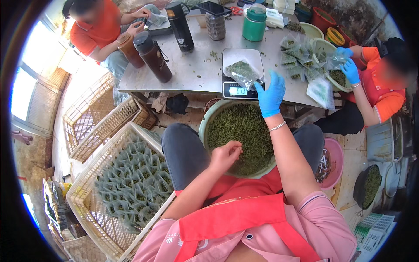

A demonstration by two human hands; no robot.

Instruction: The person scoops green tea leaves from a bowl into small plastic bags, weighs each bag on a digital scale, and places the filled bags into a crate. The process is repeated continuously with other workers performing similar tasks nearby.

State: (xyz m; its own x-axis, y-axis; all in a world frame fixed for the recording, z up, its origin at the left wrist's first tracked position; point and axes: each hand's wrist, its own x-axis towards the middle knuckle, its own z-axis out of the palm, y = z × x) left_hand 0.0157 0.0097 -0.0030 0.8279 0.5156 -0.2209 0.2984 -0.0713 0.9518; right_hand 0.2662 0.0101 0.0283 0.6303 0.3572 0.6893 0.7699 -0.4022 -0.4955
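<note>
My left hand (227,155), bare, is held over a large round basin (203,126) of small dried green plant bits (244,131). Its fingertips are drawn together; whether bits are pinched between them is hidden. A blue glove covers my right hand (272,94), whose fingers are spread beside a digital scale (229,55). The thumb touches the edge of a clear plastic bag (247,78) lying tilted on the scale's plate. Green bits fill part of that bag. The scale's display (238,90) is lit. The basin sits between my knees, below the table's edge.
The metal table (203,70) carries bottles, a green jar (254,24) and filled bags (296,55). Co-workers sit left (95,31) and right (373,78). A white crate (95,226) of upright bags (136,183) stands at my left, a pink tub (337,170) at my right.
</note>
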